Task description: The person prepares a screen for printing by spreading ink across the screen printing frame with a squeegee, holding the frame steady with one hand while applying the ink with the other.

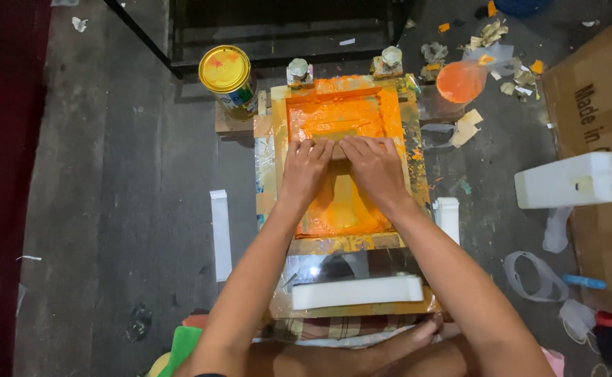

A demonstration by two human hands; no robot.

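A wooden-framed printing screen (278, 139) smeared with orange ink lies on a small work stand. My left hand (304, 169) and my right hand (374, 167) sit side by side on a squeegee (339, 151) across the middle of the screen, fingers curled over its top. Most of the squeegee is hidden under the hands. Orange ink (334, 115) is spread above the hands, and a paler streak runs below them toward me.
A gold-lidded paint can (226, 71) stands at the back left of the frame. An orange-filled plastic bag (460, 81) lies back right. A white jerrycan (573, 180) rests on the floor at right beside a cardboard box (599, 91). A white strip (356, 291) lies near me.
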